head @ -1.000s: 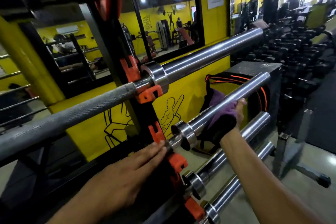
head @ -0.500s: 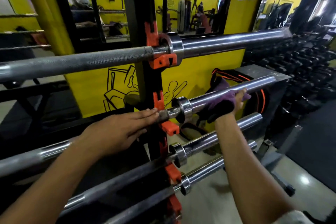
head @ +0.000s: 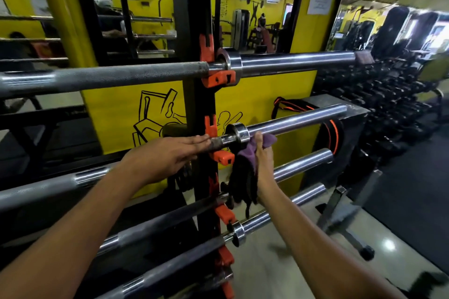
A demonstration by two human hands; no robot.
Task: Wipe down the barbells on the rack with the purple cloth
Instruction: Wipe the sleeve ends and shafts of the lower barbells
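Several steel barbells lie across a black rack upright (head: 198, 102) with orange hooks. The top barbell (head: 291, 62) is at chest height. My right hand (head: 263, 160) grips the purple cloth (head: 252, 153) against the sleeve of the second barbell (head: 296, 120), right beside its collar; the cloth's dark part hangs down below. My left hand (head: 167, 154) lies flat with straight fingers on the same bar's shaft, just left of the upright. Two lower barbells (head: 301, 162) sit beneath.
A yellow wall with drawings and mirrors stands behind the rack. A dark box with orange-black straps (head: 330, 128) sits behind the bar ends. A dumbbell rack (head: 388, 94) fills the right. A metal bench leg (head: 340, 211) stands on the floor at lower right.
My right hand has slid the cloth left along the second barbell's sleeve, from near the middle to the collar. My left hand stays on the shaft. The view has shifted.
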